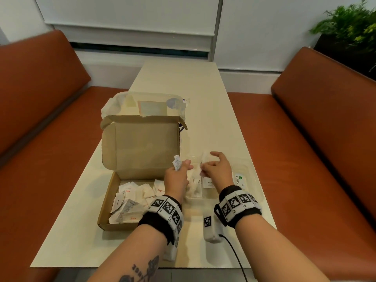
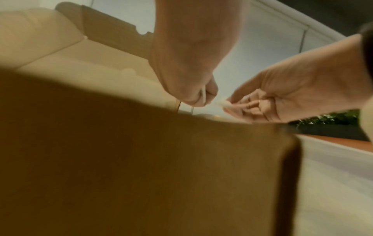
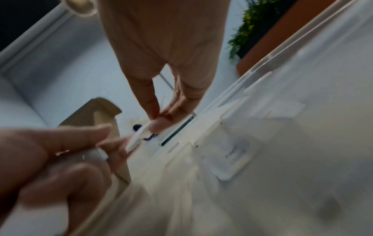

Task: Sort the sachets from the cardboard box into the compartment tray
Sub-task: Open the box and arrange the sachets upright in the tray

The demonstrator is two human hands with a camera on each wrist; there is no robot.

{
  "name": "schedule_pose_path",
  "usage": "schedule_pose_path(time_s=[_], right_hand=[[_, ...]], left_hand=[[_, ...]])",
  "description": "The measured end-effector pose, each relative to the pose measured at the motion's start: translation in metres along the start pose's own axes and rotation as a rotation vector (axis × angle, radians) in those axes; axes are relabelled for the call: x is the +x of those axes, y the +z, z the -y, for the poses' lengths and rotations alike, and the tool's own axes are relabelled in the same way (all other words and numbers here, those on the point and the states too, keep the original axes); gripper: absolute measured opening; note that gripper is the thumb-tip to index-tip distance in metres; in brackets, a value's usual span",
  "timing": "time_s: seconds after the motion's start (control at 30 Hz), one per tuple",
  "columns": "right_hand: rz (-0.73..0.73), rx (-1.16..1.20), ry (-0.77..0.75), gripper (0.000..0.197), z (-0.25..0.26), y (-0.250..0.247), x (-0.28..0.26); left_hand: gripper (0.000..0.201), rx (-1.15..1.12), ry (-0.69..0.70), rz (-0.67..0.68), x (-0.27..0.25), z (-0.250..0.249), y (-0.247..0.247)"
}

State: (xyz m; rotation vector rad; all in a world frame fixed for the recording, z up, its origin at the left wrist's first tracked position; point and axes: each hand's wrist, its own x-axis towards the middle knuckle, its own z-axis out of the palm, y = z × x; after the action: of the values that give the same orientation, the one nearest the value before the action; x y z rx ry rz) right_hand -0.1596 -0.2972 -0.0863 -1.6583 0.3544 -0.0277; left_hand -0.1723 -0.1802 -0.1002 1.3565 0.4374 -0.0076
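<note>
The open cardboard box (image 1: 105, 202) lies at the left of the table with several white sachets (image 1: 130, 200) loose inside, its lid standing up. Right of it sits the clear compartment tray (image 1: 249, 169), holding a few sachets, one labelled Stevia (image 1: 240, 179). My left hand (image 1: 186, 166) hovers at the box's right edge and pinches a small bunch of sachets (image 1: 176, 162) upright. My right hand (image 1: 203, 167) is over the tray's far left part, pinching one white sachet (image 1: 205, 159). In the right wrist view my right fingertips (image 3: 159, 119) hold that sachet (image 3: 136, 140) close to my left hand (image 3: 60, 159).
A clear lidded plastic container (image 1: 146, 106) stands behind the box. A white tagged device (image 1: 209, 226) with a black cable lies near the table's front edge. Orange benches (image 1: 305, 159) flank the table on both sides. A plant (image 1: 350, 27) is at the far right.
</note>
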Motion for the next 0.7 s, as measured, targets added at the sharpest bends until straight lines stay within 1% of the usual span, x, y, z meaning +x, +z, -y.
schedule_pose_path(time_s=[0.07, 0.13, 0.2, 0.27, 0.3, 0.33, 0.4, 0.43, 0.47, 0.5, 0.57, 0.63, 0.7], right_hand=[[-0.009, 0.173, -0.017, 0.048, 0.006, -0.005, 0.003], [-0.004, 0.276, -0.019, 0.05, 0.01, -0.008, 0.005], [0.022, 0.326, -0.006, 0.05, 0.012, -0.008, 0.006], [0.044, 0.314, 0.008, 0.05, 0.011, -0.008, 0.005], [0.03, 0.237, -0.003, 0.052, 0.009, -0.009, 0.005], [-0.005, 0.095, -0.043, 0.057, 0.009, -0.011, 0.006], [-0.059, -0.265, -0.201, 0.066, 0.011, -0.018, 0.009], [-0.056, -0.431, -0.294, 0.066, 0.013, -0.022, 0.01], [-0.036, -0.578, -0.366, 0.06, 0.017, -0.025, 0.011], [-0.005, -0.698, -0.402, 0.053, 0.02, -0.028, 0.012], [0.07, -0.819, -0.383, 0.04, 0.025, -0.033, 0.014], [0.141, -0.82, -0.325, 0.029, 0.026, -0.035, 0.014], [0.211, -0.796, -0.28, 0.024, 0.025, -0.036, 0.013]], left_hand=[[0.023, 0.066, -0.006, 0.001, 0.001, 0.001, 0.002], [0.022, 0.077, -0.012, 0.051, 0.001, 0.002, 0.004], [0.019, 0.051, -0.01, 0.109, 0.0, 0.002, 0.005], [0.019, 0.08, 0.002, 0.101, 0.0, 0.0, 0.006], [0.02, 0.117, 0.014, 0.083, 0.001, 0.0, 0.007], [0.022, 0.153, 0.029, 0.067, 0.002, -0.001, 0.007], [0.024, 0.218, 0.063, 0.058, 0.003, 0.0, 0.006], [0.025, 0.248, 0.082, 0.063, 0.004, 0.001, 0.006], [0.025, 0.275, 0.098, 0.073, 0.004, 0.002, 0.005], [0.026, 0.299, 0.112, 0.084, 0.003, 0.003, 0.005], [0.027, 0.335, 0.129, 0.101, 0.002, 0.004, 0.007], [0.026, 0.339, 0.125, 0.103, 0.003, 0.004, 0.008], [0.026, 0.325, 0.121, 0.101, 0.004, 0.005, 0.007]])
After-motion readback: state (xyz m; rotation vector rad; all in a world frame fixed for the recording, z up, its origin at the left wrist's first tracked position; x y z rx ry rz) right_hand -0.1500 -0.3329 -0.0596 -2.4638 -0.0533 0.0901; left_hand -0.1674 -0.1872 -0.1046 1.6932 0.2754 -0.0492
